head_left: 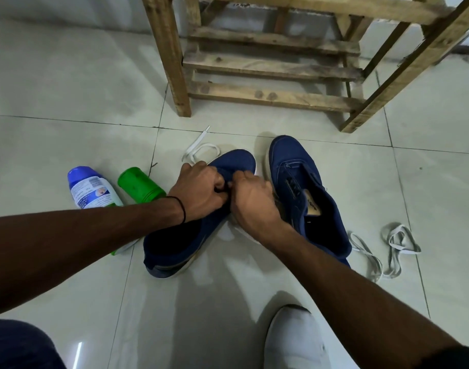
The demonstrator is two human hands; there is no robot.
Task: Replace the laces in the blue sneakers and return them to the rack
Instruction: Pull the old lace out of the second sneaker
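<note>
A blue sneaker [236, 161] sits on the floor tiles [68, 102] near the wooden rack [268, 65]. The left hand [201, 190] and right hand [252, 198] curl together on top, pinching it where laces go, maybe on a lace, but the fingers hide that. A white lace [198, 147] loops at its toe. The second blue sneaker [302, 187] lies just beside it. A grey lace [393, 246] lies past that. A white bottle [92, 190] and a green bottle [140, 185] lie by the left arm.

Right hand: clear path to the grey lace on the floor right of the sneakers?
Likely yes, once it lets go. The grey lace lies uncovered on the tiles. The right hand is pinching at the left sneaker, and the right sneaker sits between, so it would reach over that.
</note>
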